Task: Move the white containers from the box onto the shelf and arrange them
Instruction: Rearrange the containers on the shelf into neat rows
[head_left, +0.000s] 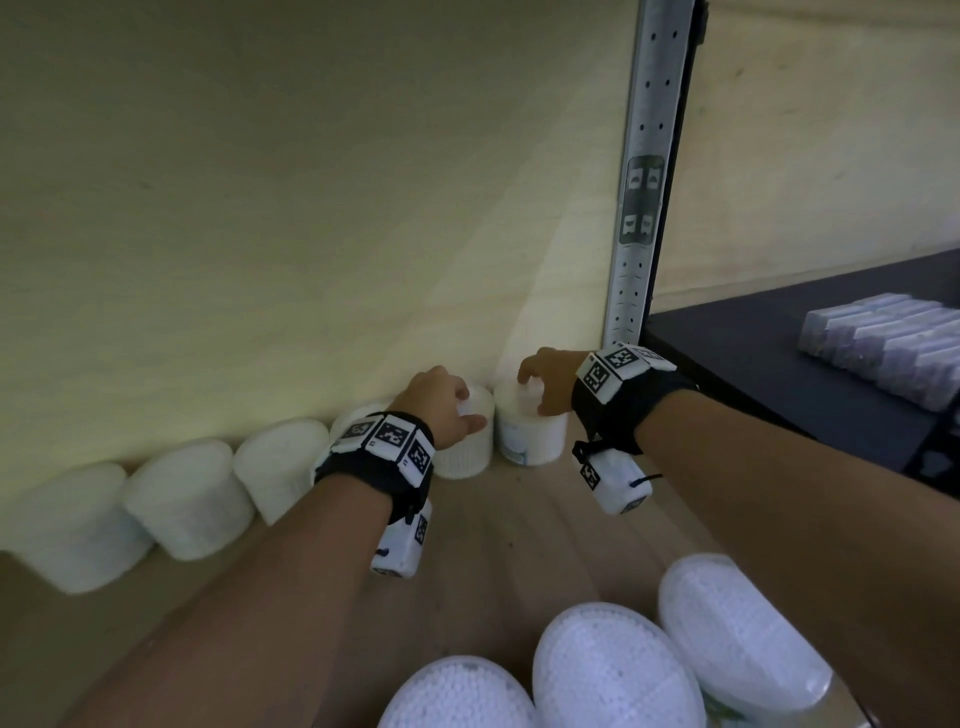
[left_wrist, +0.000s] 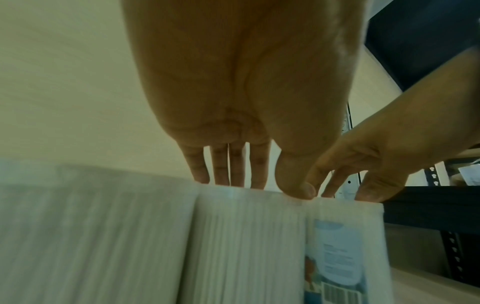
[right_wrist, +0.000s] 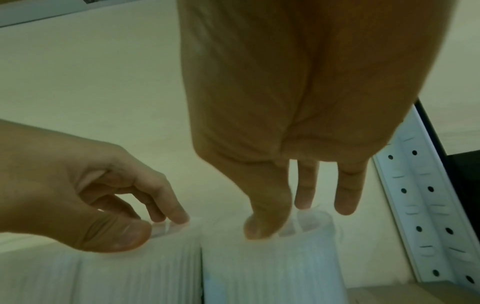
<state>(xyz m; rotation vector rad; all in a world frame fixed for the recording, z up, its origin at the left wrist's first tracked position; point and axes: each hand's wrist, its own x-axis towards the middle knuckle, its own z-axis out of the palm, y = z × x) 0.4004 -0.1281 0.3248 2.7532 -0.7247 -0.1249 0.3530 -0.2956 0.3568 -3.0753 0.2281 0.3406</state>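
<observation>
Along the back wall of the wooden shelf (head_left: 519, 519) stands a row of ribbed white containers. My left hand (head_left: 467, 410) grips one container (head_left: 462, 457) from above, thumb on the near rim and fingertips on the lid. Right beside it, touching, is a labelled container (head_left: 530, 441) that my right hand (head_left: 532, 395) holds by its top in the same way. The left wrist view shows my left hand (left_wrist: 262, 187) over its container (left_wrist: 246, 236) and the labelled one (left_wrist: 337, 246). In the right wrist view my right hand (right_wrist: 283, 216) sits on its container (right_wrist: 272, 267).
More white containers (head_left: 187, 499) line the wall to the left. Three containers with beaded tops (head_left: 613, 670) lie close in the foreground. A perforated metal upright (head_left: 644, 182) bounds the shelf on the right. Beyond it a dark shelf (head_left: 753, 353) carries stacked pale packs (head_left: 893, 343).
</observation>
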